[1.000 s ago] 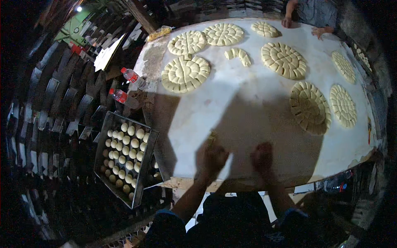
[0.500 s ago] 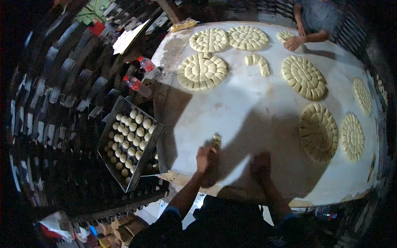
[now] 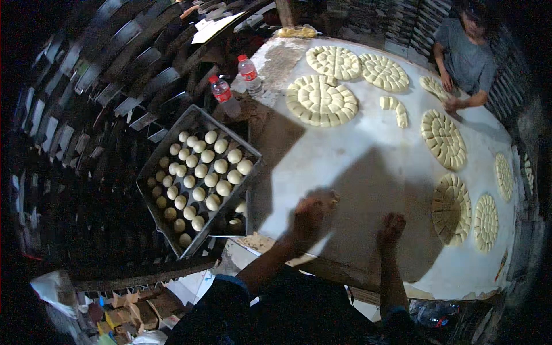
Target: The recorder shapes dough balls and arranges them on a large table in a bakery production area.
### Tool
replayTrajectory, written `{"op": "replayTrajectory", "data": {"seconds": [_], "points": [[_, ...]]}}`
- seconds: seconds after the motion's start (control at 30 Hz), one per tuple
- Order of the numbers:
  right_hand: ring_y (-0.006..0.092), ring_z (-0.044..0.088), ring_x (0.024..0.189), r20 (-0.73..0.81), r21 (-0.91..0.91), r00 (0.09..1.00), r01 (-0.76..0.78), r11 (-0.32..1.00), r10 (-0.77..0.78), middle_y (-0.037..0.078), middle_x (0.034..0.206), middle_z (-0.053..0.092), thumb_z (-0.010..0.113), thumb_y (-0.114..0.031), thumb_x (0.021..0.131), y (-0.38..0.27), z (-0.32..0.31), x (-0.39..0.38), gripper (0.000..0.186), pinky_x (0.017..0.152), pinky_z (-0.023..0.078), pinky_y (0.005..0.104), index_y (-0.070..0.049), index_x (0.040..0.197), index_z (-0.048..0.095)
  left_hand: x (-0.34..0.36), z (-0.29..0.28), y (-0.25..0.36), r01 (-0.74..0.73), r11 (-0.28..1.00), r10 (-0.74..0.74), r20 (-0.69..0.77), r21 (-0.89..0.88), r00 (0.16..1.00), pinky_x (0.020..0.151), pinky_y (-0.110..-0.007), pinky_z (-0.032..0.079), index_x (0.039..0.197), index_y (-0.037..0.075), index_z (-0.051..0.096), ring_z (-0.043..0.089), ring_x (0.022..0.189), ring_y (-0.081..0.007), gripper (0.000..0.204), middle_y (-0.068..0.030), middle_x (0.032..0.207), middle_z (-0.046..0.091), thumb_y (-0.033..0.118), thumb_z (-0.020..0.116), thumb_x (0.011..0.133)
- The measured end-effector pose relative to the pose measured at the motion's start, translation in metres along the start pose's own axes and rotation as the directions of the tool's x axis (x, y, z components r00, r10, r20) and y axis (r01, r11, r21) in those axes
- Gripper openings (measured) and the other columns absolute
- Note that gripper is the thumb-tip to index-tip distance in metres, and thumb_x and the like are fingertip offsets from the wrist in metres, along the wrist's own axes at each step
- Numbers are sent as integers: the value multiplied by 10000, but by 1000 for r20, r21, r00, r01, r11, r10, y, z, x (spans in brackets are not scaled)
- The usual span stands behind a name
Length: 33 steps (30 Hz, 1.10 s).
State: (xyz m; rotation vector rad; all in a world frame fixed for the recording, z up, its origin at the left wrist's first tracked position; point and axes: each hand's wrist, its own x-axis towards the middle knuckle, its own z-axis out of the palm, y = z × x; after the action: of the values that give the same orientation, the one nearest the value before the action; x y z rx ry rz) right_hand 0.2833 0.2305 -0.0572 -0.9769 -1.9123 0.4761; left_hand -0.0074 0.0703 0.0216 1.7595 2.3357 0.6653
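Observation:
Near the front of the white tabletop [image 3: 445,273], my left hand [image 3: 313,213], somewhat blurred, is closed over a small piece of dough [image 3: 333,199] that peeks past its fingertips. My right hand [image 3: 393,227] is in shadow on the table to the right, fingers curled; whatever they may hold is hidden. Beside it lies a segmented dough round [image 3: 451,207], half shaded, with another [image 3: 486,223] farther right. More segmented rounds [image 3: 322,102] and a short curved strip of pieces [image 3: 394,108] lie across the back.
A metal tray [image 3: 230,133] of several dough balls sits at the left, overlapping a second tray beneath. Two red-capped bottles [image 3: 223,95] stand behind it. At the back right, another person [image 3: 467,49] has hands on a small dough round [image 3: 432,86]. Boxes [image 3: 138,313] lie at lower left.
The view has shifted, so the table appears farther right. My left hand has moved forward over the dough piece; my right fingers have curled. The other person now handles the back-right round.

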Motion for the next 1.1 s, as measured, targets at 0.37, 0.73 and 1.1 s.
{"op": "replayTrajectory", "data": {"seconds": [0.37,0.73,1.1], "points": [[149,559,756,735,207,485,-826,524,473,60,820,600,415,-273,958,-187,62,-60,312,707,460,298,-20,990,595,-60,-101,-34,13,437,262,140,-900,955,841,-385,472,1065,92,534,510,1090,-289,354,-106,1269,462,44,625,727],[328,558,652,566,58,738,408,911,-367,154,786,562,492,-205,919,-315,67,14,194,575,440,396,-17,909,537,-73,-143,-34,183,809,149,495,-559,856,857,-444,435,1055,-8,538,553,995,-349,224,-170,1099,571,77,509,849],[354,586,782,529,-125,820,332,935,-220,237,887,580,412,-368,928,-158,113,60,411,764,483,442,3,1010,567,-49,-86,-4,200,718,-266,3,-667,964,654,-342,484,1169,77,423,605,758,-276,380,-159,948,614,203,544,832]]}}
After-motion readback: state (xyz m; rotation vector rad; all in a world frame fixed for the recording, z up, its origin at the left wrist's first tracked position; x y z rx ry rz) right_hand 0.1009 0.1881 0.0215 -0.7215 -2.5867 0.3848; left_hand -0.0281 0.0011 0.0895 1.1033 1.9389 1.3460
